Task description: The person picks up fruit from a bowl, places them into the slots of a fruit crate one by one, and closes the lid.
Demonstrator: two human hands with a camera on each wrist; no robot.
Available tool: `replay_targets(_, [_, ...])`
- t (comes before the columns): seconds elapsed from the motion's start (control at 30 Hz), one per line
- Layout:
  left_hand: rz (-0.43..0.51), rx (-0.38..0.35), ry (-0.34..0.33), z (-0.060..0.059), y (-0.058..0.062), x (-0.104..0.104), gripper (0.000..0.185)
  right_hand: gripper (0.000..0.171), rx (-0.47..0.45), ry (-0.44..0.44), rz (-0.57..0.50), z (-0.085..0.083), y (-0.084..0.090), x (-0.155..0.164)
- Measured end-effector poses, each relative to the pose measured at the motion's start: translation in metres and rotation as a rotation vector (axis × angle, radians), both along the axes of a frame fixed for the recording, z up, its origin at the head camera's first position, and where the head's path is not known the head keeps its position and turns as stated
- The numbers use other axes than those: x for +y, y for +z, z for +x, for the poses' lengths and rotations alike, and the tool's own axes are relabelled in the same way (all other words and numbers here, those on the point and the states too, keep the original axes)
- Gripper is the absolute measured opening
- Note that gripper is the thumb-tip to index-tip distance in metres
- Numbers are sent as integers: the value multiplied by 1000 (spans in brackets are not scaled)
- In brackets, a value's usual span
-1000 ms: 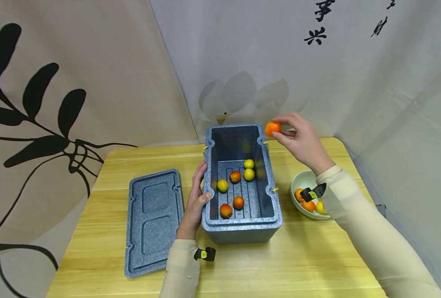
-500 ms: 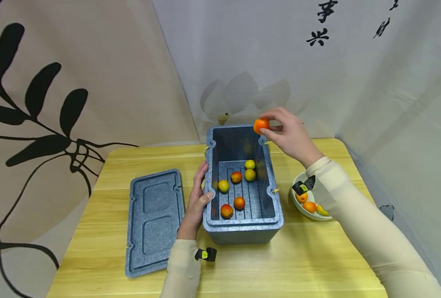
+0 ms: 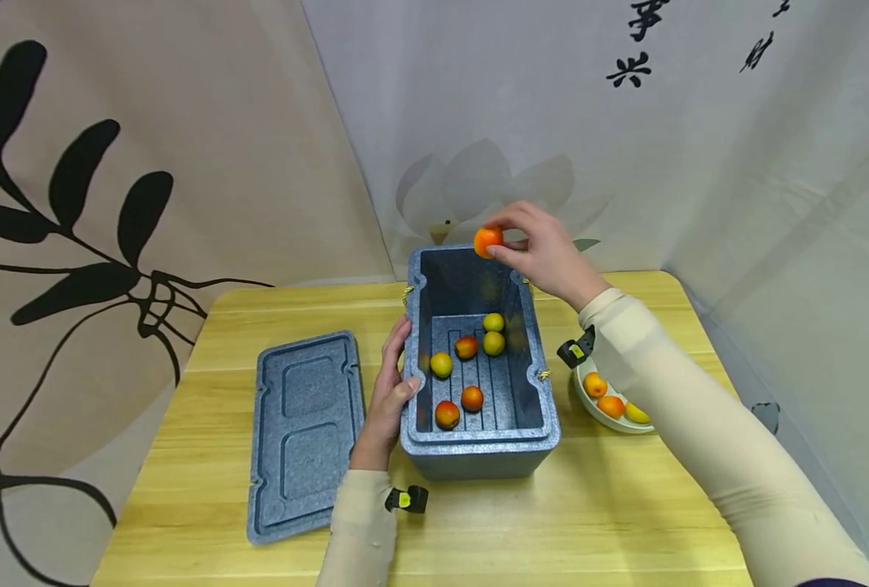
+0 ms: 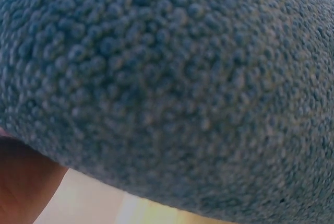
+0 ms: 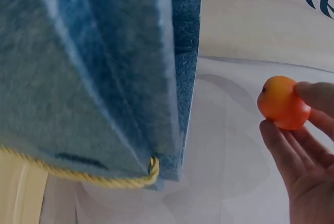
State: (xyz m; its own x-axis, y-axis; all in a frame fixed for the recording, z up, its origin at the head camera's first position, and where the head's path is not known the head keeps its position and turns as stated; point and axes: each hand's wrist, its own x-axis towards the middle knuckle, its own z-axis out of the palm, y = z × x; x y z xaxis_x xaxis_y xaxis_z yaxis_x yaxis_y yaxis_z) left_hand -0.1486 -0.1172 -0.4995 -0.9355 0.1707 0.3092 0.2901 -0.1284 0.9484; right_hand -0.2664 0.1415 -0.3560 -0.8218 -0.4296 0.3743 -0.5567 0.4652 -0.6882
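In the head view my right hand point(image 3: 540, 249) pinches a small round orange-red fruit point(image 3: 488, 242) between thumb and fingers, over the far rim of a grey-blue foam box point(image 3: 478, 444). The right wrist view shows the fruit point(image 5: 283, 103) with a dark spot on one side, its exact kind unclear. My left hand point(image 3: 386, 391) holds the box's left wall, its thumb over the rim; the fingertips are partly hidden. Inside the box lie several fruits, such as a yellow one point(image 3: 441, 364) and a red-orange one point(image 3: 447, 415). The left wrist view is nearly filled by foam point(image 4: 172, 78).
A white bowl point(image 3: 587, 399) with several orange and yellow fruits stands right of the box, partly behind my right sleeve. To the left, the box's lid point(image 3: 306, 440) lies flat on the wooden table point(image 3: 185, 456). A yellow rope point(image 5: 117, 182) hangs along the box's side.
The right hand has carried the orange-red fruit leftward and slightly up, from beside the box to over its far rim. The left hand stays on the box.
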Motion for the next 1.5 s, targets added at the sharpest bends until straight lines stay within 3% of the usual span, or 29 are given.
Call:
replay_targets(0.8, [24, 3, -19, 0, -3, 0, 75, 32, -41, -10, 118, -9, -9, -20])
replay_targets(1.2, [17, 26, -14, 0, -2, 0, 75, 31, -46, 55, 75, -8, -14, -18])
replay_targets(1.5, [46, 9, -25, -1, -2, 0, 75, 29, -40, 31, 87, -5, -18, -11])
